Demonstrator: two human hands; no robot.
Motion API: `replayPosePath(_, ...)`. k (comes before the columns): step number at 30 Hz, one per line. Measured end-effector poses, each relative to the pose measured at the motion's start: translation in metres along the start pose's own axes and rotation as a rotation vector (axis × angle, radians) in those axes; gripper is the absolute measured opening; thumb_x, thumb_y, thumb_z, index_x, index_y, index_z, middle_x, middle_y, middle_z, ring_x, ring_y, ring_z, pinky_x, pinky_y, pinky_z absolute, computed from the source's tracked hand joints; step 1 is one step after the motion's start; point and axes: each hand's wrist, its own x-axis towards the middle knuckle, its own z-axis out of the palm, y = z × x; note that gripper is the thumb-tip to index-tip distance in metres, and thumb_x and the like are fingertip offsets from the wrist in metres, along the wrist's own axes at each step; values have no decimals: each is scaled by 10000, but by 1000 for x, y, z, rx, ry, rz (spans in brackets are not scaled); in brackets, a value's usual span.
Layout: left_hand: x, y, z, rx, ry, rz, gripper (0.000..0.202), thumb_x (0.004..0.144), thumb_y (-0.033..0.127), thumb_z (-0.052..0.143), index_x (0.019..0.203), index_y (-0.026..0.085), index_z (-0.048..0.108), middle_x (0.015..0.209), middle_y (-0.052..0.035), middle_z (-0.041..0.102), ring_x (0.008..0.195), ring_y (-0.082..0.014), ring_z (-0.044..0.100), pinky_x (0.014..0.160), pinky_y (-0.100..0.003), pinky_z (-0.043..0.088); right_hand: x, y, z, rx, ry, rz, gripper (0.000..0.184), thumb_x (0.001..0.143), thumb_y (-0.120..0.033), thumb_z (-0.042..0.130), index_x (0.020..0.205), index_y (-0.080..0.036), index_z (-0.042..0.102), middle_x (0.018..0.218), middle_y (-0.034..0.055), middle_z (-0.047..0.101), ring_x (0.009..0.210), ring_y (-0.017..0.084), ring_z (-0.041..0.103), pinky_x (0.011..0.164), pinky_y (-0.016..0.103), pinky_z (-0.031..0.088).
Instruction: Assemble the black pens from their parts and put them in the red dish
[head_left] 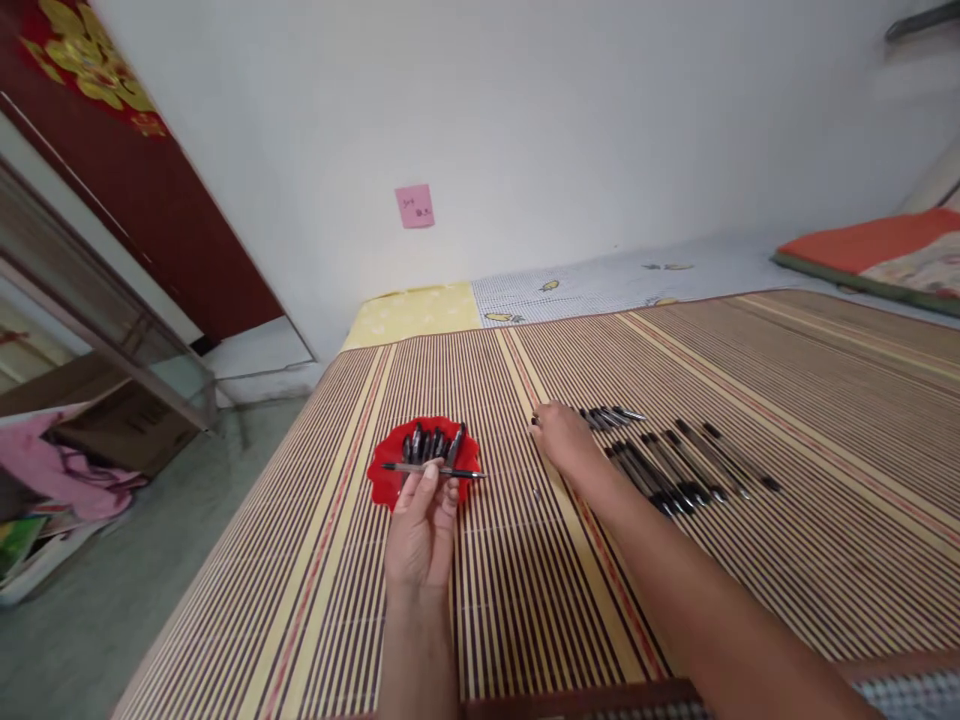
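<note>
My left hand [424, 510] is closed around a slim pen [405, 467], held level with its pointed end to the right. Below and behind it, a red scalloped dish [384, 490] holds several black pens [427, 443]. My right hand [561, 432] pinches a small black piece [535, 420] at its fingertips, which looks like a pen cap. Just right of that hand lies a row of short black pen caps [611, 416], partly covered by it. Several uncapped pens [675, 470] lie side by side nearer my right forearm, and one small dark cap [770, 484] sits apart at their right.
A striped bamboo mat [510, 620] covers the bed. Folded orange bedding [870, 245] is at the far right, against the white wall [600, 120]. A pink note [415, 206] is stuck to the wall. On the floor at left stands a cardboard box [127, 430] beside pink cloth [82, 465].
</note>
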Motion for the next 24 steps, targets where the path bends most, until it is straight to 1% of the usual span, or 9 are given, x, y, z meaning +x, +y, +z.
replayPosePath(3, 2, 2, -2, -33, -2, -22, 132, 861, 6, 606, 876, 81, 714, 871, -69, 710, 650, -119, 674, 573, -178, 587, 15, -8, 11, -43, -52, 12, 200, 890, -80, 535, 989, -66, 709, 1040, 225, 698, 1030, 290, 662, 829, 318, 464)
replayPosePath(7, 3, 4, -2, -100, -19, -65, 152, 899, 20, 561, 883, 82, 698, 855, -65, 713, 643, -109, 670, 573, -166, 583, 13, -10, 20, -33, -77, 2, 289, 846, 13, 488, 1049, -60, 680, 1059, 237, 697, 1037, 289, 665, 839, 334, 465)
replayPosePath(10, 3, 5, -1, -143, 11, -106, 193, 934, 28, 502, 890, 81, 682, 821, -63, 712, 624, -98, 661, 560, -153, 573, -1, -8, 15, 32, -82, -12, 264, 790, -4, 571, 1019, -73, 683, 1051, 213, 703, 994, 277, 680, 820, 320, 475)
replayPosePath(12, 2, 5, 0, -150, 27, -125, 202, 941, 26, 486, 894, 78, 676, 800, -62, 709, 612, -95, 658, 557, -151, 570, -19, -5, 7, 101, -74, -38, 195, 800, -81, 621, 977, -115, 696, 1003, 148, 721, 936, 237, 691, 800, 291, 489)
replayPosePath(14, 2, 4, 0, -137, 33, -119, 178, 925, 18, 512, 882, 77, 674, 786, -60, 708, 625, -98, 666, 579, -158, 579, -42, -4, -1, 288, -34, -57, 150, 848, -214, 623, 967, -158, 695, 899, 73, 730, 841, 195, 696, 749, 270, 517)
replayPosePath(17, 0, 0, 2, -90, 15, -94, 111, 871, 7, 597, 839, 81, 674, 777, -61, 710, 649, -112, 685, 600, -171, 590, -80, -5, -10, 1013, 89, 20, 248, 824, -369, 656, 965, -168, 688, 785, 48, 728, 711, 203, 699, 660, 315, 566)
replayPosePath(19, -2, -3, 4, -47, -13, -89, 77, 831, 13, 655, 813, 85, 674, 764, -59, 709, 645, -117, 689, 589, -172, 588, -98, -10, -11, 1317, 133, 121, 320, 785, -394, 710, 1002, -160, 691, 808, 67, 747, 718, 208, 715, 696, 347, 594)
replayPosePath(21, -5, -6, 7, -2, -37, -85, 74, 798, 23, 698, 800, 93, 674, 753, -52, 708, 629, -117, 686, 577, -174, 585, -107, -17, -10, 1483, 151, 188, 366, 769, -393, 744, 1039, -150, 693, 842, 87, 762, 746, 211, 729, 758, 377, 609)
replayPosePath(24, -8, -10, 10, 44, -51, -69, 94, 770, 25, 724, 805, 98, 677, 773, -51, 714, 631, -116, 685, 588, -186, 586, -107, -27, -6, 1593, 169, 188, 370, 774, -393, 760, 1047, -151, 700, 869, 94, 769, 765, 212, 740, 797, 394, 618)
